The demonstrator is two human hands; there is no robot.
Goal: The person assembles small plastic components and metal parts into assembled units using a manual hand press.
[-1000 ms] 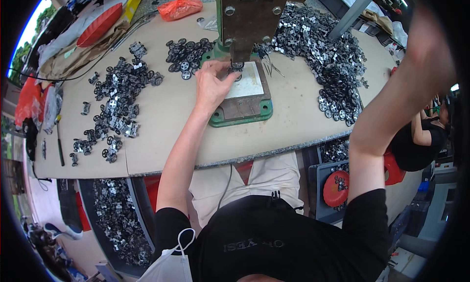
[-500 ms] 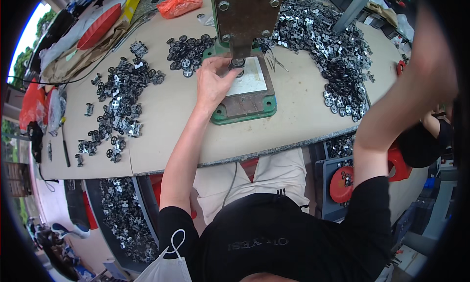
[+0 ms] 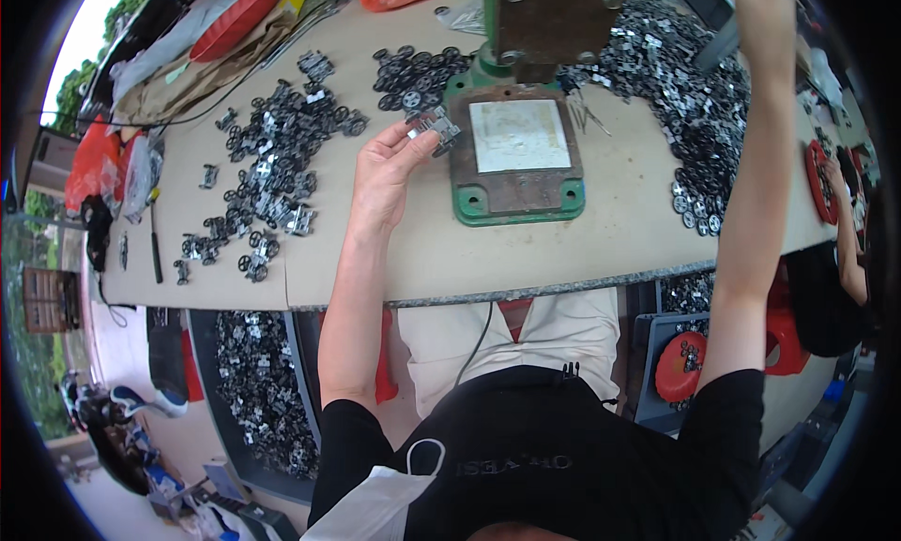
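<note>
Between the thumb and fingers of my left hand is a small silver-and-black toy car chassis with wheels. My left hand is closed on it just left of a bench press with a green and brown base. A worn white plate lies bare on that base, below the brown press head. My right arm stretches up past the far right of the table. My right hand reaches the top edge of the picture, where its fingers cannot be made out.
Wheeled chassis parts are heaped on the left, beside a screwdriver. Black wheels lie behind my left hand. A large pile of metal parts fills the back right, near tweezers. A crate of parts stands below the table.
My left hand has drawn the chassis off the press plate to the left. My right arm has swung inward and straightened upward. The whole view has shifted a little.
</note>
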